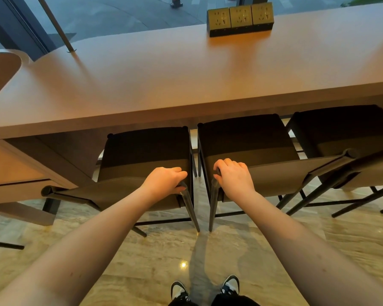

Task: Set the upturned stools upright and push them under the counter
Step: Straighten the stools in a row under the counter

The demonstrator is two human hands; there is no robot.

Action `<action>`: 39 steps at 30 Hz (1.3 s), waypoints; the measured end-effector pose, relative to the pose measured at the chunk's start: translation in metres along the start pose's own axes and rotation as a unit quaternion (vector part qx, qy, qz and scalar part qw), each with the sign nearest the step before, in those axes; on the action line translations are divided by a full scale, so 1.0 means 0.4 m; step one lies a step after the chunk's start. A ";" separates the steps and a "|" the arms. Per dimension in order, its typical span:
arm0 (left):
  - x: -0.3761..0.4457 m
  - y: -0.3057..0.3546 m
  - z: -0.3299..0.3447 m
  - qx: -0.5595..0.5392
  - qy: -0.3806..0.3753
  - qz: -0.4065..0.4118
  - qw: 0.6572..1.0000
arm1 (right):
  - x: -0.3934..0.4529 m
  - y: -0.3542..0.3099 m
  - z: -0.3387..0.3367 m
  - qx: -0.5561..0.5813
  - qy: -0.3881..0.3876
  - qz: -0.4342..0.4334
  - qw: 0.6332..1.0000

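Observation:
Three dark stools with low backrests stand upright on their legs at the long wooden counter [186, 80], their seats partly tucked under its front edge. My left hand [166, 180] grips the right end of the backrest of the left stool [146, 151]. My right hand [233, 176] grips the left end of the backrest of the middle stool [248, 140]. The right stool [345, 131] stands untouched beside them. All the stools' black metal legs rest on the floor.
A block of three gold power sockets [240, 18] sits on the counter's far side by the window. A slanted metal pole [60, 29] meets the counter at the back left. Polished stone floor [142, 261] lies below, with my shoes [205, 290] at the bottom.

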State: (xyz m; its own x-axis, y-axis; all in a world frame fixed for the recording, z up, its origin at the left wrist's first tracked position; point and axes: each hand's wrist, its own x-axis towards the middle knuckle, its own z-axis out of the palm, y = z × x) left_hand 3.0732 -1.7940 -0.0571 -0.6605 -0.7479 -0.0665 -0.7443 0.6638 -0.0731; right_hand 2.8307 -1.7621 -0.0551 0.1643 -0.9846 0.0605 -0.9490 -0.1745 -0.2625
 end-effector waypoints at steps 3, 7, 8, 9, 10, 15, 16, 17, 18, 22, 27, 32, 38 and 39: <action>-0.010 0.009 0.005 0.007 0.004 -0.024 1.000 | -0.001 0.000 0.000 0.000 0.001 0.000 1.000; -0.004 0.024 0.009 0.012 0.007 -0.046 0.999 | 0.000 0.000 0.001 0.000 0.004 0.002 1.000; -0.002 0.026 0.009 0.014 0.008 -0.050 0.999 | -0.001 -0.001 0.003 -0.001 0.005 0.002 1.000; 0.001 0.026 0.009 0.016 0.009 -0.054 0.998 | -0.001 -0.001 0.004 -0.001 0.007 0.002 1.000; 0.004 0.027 0.008 0.016 0.009 -0.057 0.998 | -0.002 -0.001 0.006 -0.001 0.010 0.004 1.000; 0.022 0.026 -0.002 0.010 0.010 -0.065 0.998 | -0.003 -0.005 0.006 -0.004 0.015 0.001 1.000; 0.024 0.026 -0.001 0.010 0.008 -0.065 0.998 | -0.004 -0.004 0.005 -0.004 0.015 0.001 1.000; 0.022 0.026 0.001 0.010 0.006 -0.067 0.998 | -0.003 -0.005 0.004 -0.003 0.015 0.001 1.000; 0.020 0.025 0.003 0.009 0.004 -0.067 0.998 | -0.003 -0.005 0.004 -0.002 0.016 0.001 1.000; 0.013 0.013 0.008 0.010 -0.003 -0.060 0.998 | -0.002 -0.003 0.002 0.000 0.009 0.001 1.000; -0.008 -0.019 0.005 0.016 -0.006 -0.066 0.998 | 0.000 -0.002 0.002 0.003 0.006 0.004 1.000; 0.000 -0.013 -0.002 0.015 -0.016 -0.061 0.998 | -0.001 -0.006 -0.002 0.004 0.006 0.008 1.000; 0.037 0.013 -0.017 0.003 -0.053 -0.019 0.998 | -0.003 -0.005 -0.005 0.007 0.007 0.005 1.000; 0.039 0.008 -0.021 0.002 -0.060 -0.009 0.998 | -0.002 -0.005 -0.005 0.008 0.007 0.005 1.000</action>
State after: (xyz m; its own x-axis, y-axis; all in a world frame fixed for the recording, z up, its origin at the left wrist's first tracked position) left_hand 3.0596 -1.8034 -0.0502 -0.6301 -0.7545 -0.1834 -0.7556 0.6502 -0.0790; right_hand 2.8321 -1.7609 -0.0527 0.1520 -0.9858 0.0707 -0.9460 -0.1658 -0.2786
